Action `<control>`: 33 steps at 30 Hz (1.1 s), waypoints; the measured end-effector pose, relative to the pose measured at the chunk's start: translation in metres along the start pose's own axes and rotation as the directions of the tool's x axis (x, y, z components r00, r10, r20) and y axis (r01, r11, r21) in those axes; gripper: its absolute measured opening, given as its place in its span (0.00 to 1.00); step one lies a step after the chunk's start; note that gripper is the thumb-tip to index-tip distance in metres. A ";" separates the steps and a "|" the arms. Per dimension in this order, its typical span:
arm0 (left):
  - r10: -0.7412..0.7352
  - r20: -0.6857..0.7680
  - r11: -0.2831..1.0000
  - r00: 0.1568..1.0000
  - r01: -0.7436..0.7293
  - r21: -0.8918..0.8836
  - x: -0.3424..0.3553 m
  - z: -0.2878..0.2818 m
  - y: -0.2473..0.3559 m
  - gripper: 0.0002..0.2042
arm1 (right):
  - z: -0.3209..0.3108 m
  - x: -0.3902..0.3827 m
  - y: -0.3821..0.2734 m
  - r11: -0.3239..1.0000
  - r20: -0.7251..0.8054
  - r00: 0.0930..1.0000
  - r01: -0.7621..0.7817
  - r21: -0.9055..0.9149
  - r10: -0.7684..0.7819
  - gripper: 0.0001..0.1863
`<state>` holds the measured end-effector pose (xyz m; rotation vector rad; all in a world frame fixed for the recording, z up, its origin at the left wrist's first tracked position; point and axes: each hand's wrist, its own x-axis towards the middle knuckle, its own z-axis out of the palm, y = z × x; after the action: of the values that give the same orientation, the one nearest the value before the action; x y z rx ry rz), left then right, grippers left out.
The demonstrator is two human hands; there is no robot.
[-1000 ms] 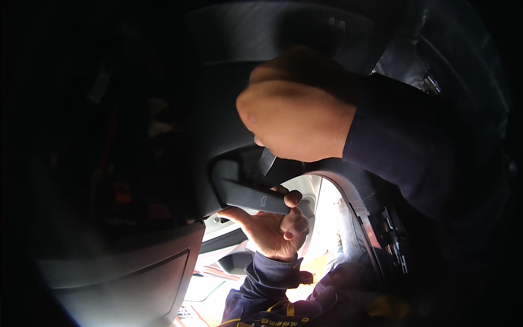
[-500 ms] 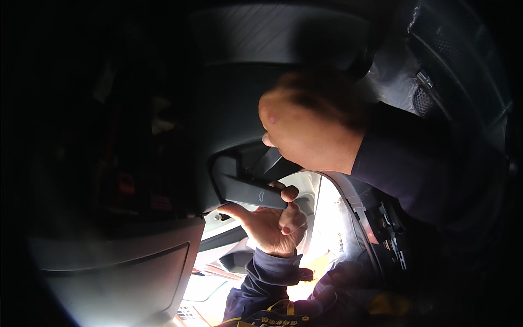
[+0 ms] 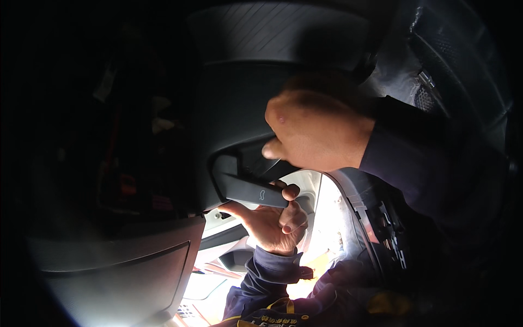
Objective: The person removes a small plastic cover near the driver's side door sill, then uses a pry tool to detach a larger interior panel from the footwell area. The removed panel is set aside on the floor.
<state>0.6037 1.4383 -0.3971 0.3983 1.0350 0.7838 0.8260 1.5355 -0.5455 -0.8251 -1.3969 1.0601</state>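
A dark grey hood release lever point(image 3: 250, 192) with a small pale car symbol slants across the middle, in an opening of a dark trim panel point(image 3: 234, 114). My left hand point(image 3: 272, 226) comes up from below, palm toward me. Its fingers curl round the lever's right end, and its thumb stretches left under the panel's lower edge. Just above and to the right, my right hand point(image 3: 321, 131) is closed, its back toward me and its thumb point(image 3: 274, 149) bent down by the opening above the lever. Whatever its fingers hold is hidden.
At the lower left stands a grey panel point(image 3: 120, 272) with a seam. A ribbed dark part point(image 3: 278, 32) lies along the top. Bright light comes through a door opening point(image 3: 327, 218) on the right, beside a dark curved frame with metal clips point(image 3: 395, 245). The left side is very dark.
My right hand has shifted slightly right, and its thumb now shows more fully. The left hand and the lever have hardly moved.
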 end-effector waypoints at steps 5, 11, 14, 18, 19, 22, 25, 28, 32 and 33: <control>-0.026 0.020 0.999 0.999 0.025 0.047 0.003 -0.003 0.004 0.66 | -0.006 -0.004 -0.008 0.999 -0.045 0.999 0.017 -0.041 -0.019 0.15; 0.028 -0.049 0.997 0.998 -0.025 0.066 0.001 0.002 -0.002 0.67 | -0.012 0.000 -0.001 0.999 0.081 0.997 -0.005 -0.036 0.008 0.13; 0.010 -0.017 0.999 1.000 -0.009 0.054 0.003 0.003 0.000 0.68 | -0.011 -0.001 -0.005 0.994 0.015 0.999 0.037 -0.105 -0.036 0.14; -0.010 -0.004 1.000 1.000 0.010 0.016 0.002 0.002 0.000 0.68 | -0.019 -0.004 0.002 1.000 -0.029 0.999 0.018 0.011 -0.018 0.12; -0.014 0.004 1.000 1.000 0.014 0.007 0.001 0.001 0.000 0.68 | -0.021 -0.006 0.005 0.999 -0.051 0.998 0.025 0.039 -0.023 0.12; -0.015 0.015 1.000 1.000 0.015 -0.002 0.002 0.001 0.000 0.68 | -0.032 -0.009 0.015 0.993 -0.137 0.989 0.076 0.094 -0.063 0.12; -0.010 0.013 1.000 1.000 0.010 -0.006 0.002 0.002 -0.001 0.67 | -0.039 -0.007 0.019 0.983 -0.198 0.976 0.123 0.139 -0.094 0.13; -0.014 0.015 1.000 1.000 0.014 -0.011 0.001 0.001 -0.001 0.66 | -0.044 -0.004 0.022 0.972 -0.236 0.965 0.159 0.174 -0.116 0.13; -0.026 0.038 0.999 0.999 0.027 -0.023 0.000 -0.004 0.001 0.65 | -0.049 -0.001 0.023 0.959 -0.268 0.954 0.195 0.208 -0.135 0.14; -0.028 0.045 0.999 0.999 0.029 -0.020 0.000 -0.005 0.002 0.65 | -0.051 0.000 0.024 0.954 -0.278 0.950 0.206 0.218 -0.142 0.15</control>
<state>0.5989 1.4392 -0.3982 0.3806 0.9885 0.7563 0.8738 1.5510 -0.5702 -0.6206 -1.0716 0.9273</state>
